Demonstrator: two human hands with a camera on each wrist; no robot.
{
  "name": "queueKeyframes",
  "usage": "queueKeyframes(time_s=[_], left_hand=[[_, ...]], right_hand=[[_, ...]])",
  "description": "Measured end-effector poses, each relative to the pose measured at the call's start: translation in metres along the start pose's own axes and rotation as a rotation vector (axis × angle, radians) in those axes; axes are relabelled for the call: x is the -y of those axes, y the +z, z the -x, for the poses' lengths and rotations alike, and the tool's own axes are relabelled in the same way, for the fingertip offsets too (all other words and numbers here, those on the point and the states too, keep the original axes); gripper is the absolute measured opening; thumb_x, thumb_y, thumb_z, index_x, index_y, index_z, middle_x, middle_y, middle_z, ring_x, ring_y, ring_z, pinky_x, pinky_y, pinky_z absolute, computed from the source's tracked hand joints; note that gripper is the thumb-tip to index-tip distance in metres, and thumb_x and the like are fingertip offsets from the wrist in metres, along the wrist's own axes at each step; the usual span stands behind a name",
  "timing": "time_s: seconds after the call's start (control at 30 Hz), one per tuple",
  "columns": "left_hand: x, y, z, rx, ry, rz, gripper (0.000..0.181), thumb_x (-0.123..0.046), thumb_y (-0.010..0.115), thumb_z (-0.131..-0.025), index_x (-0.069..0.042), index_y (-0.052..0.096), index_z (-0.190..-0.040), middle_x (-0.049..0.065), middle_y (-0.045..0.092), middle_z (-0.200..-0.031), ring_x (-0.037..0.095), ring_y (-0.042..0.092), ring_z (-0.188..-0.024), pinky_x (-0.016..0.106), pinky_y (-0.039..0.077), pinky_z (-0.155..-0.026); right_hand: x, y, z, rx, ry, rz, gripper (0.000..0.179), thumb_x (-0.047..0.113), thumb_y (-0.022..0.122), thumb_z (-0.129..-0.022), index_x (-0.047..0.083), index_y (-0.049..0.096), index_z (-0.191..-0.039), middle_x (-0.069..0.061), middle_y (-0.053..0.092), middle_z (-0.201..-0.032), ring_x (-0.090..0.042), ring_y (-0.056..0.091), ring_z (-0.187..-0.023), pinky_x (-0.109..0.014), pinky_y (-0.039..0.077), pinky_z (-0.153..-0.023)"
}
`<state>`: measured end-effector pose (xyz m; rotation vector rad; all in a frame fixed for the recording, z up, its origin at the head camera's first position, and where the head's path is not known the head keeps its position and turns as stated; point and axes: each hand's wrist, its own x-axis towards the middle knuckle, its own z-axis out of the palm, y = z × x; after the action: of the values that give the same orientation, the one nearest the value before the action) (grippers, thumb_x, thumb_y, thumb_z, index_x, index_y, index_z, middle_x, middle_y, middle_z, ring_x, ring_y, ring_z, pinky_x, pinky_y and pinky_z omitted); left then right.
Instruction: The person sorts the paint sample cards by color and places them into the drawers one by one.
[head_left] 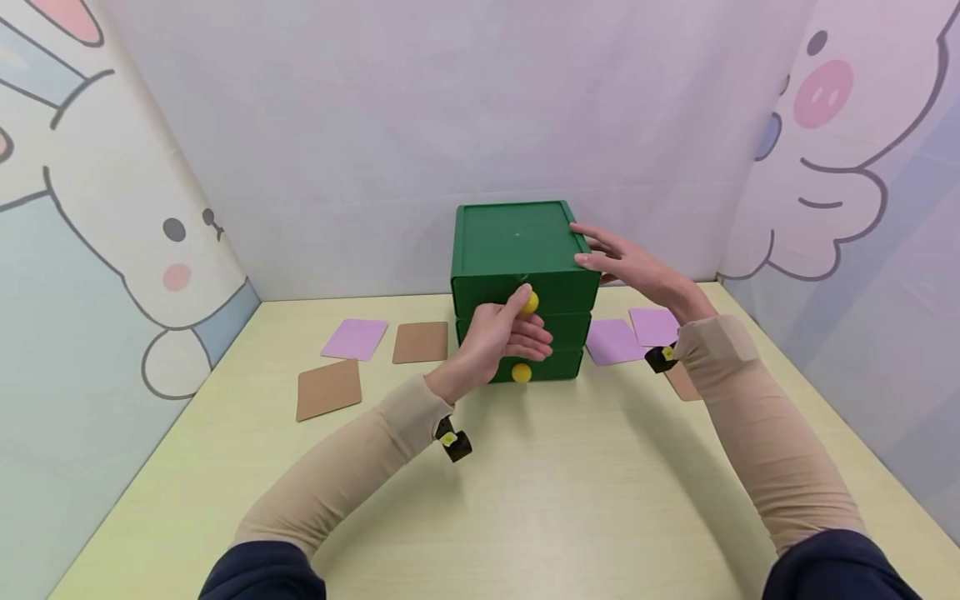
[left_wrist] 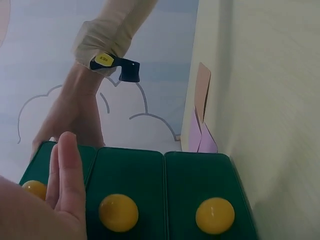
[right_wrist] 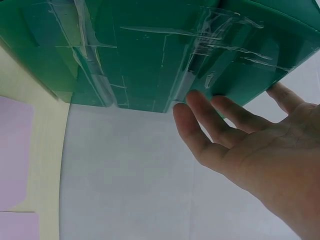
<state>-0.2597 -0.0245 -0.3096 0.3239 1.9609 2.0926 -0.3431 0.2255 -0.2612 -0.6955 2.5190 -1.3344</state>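
A green three-drawer box (head_left: 517, 237) with round yellow knobs stands at the far middle of the table. My left hand (head_left: 498, 337) is in front of it, thumb raised beside the top yellow knob (head_left: 531, 302) and fingers stretched out below that knob. In the left wrist view those straight fingers (left_wrist: 71, 175) lie between the top knob (left_wrist: 35, 188) and the middle knob (left_wrist: 119, 212). My right hand (head_left: 633, 265) rests against the box's upper right edge, fingers spread. From the right wrist view, its fingertips (right_wrist: 186, 112) reach the taped side of the box.
Purple cards (head_left: 356, 339) and brown cards (head_left: 328, 390) lie left of the box. More purple cards (head_left: 613, 342) and a brown card (head_left: 682, 383), partly behind the right sleeve, lie to its right. A pale curtain (head_left: 337, 167) hangs behind the table (head_left: 540, 500).
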Motion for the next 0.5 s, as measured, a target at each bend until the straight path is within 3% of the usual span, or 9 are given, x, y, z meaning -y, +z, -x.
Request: queueKeyframes(time_s=[0.17, 0.27, 0.4, 0.5], left_hand=[[0.014, -0.008, 0.015, 0.038, 0.055, -0.269, 0.075, -0.062, 0.047, -0.092, 0.011, 0.064, -0.093, 0.016, 0.072, -0.076, 0.025, 0.072, -0.063, 0.04, 0.06, -0.065], [0.03, -0.013, 0.02, 0.031, -0.007, -0.352, 0.074, -0.063, 0.048, -0.091, 0.008, 0.067, -0.084, 0.017, 0.071, -0.073, 0.026, 0.07, -0.06, 0.039, 0.06, -0.061], [0.048, -0.014, 0.017, 0.046, -0.099, -0.275, 0.074, -0.061, 0.046, -0.094, 0.011, 0.063, -0.095, 0.023, 0.073, -0.083, 0.029, 0.072, -0.063, 0.042, 0.06, -0.064], [0.055, -0.01, 0.011, 0.049, -0.114, -0.148, 0.073, -0.058, 0.045, -0.096, 0.013, 0.057, -0.11, 0.026, 0.072, -0.096, 0.029, 0.074, -0.071, 0.041, 0.06, -0.069]], right_hand=[[-0.001, 0.001, 0.001, -0.004, 0.0, -0.002, 0.063, 0.045, 0.049, -0.098, 0.042, 0.017, -0.152, -0.003, 0.01, -0.163, -0.028, 0.015, -0.15, -0.059, 0.033, -0.109], [-0.002, 0.001, 0.001, -0.01, -0.005, -0.009, 0.062, 0.045, 0.049, -0.098, 0.042, 0.018, -0.152, -0.004, 0.009, -0.163, -0.028, 0.017, -0.149, -0.059, 0.033, -0.109], [-0.002, 0.0, 0.001, -0.016, -0.007, -0.012, 0.062, 0.044, 0.049, -0.098, 0.042, 0.018, -0.152, -0.003, 0.01, -0.163, -0.028, 0.018, -0.149, -0.059, 0.033, -0.109], [-0.002, 0.001, 0.0, -0.019, -0.004, -0.009, 0.063, 0.045, 0.049, -0.098, 0.041, 0.018, -0.152, -0.003, 0.011, -0.163, -0.028, 0.018, -0.149, -0.059, 0.033, -0.109]])
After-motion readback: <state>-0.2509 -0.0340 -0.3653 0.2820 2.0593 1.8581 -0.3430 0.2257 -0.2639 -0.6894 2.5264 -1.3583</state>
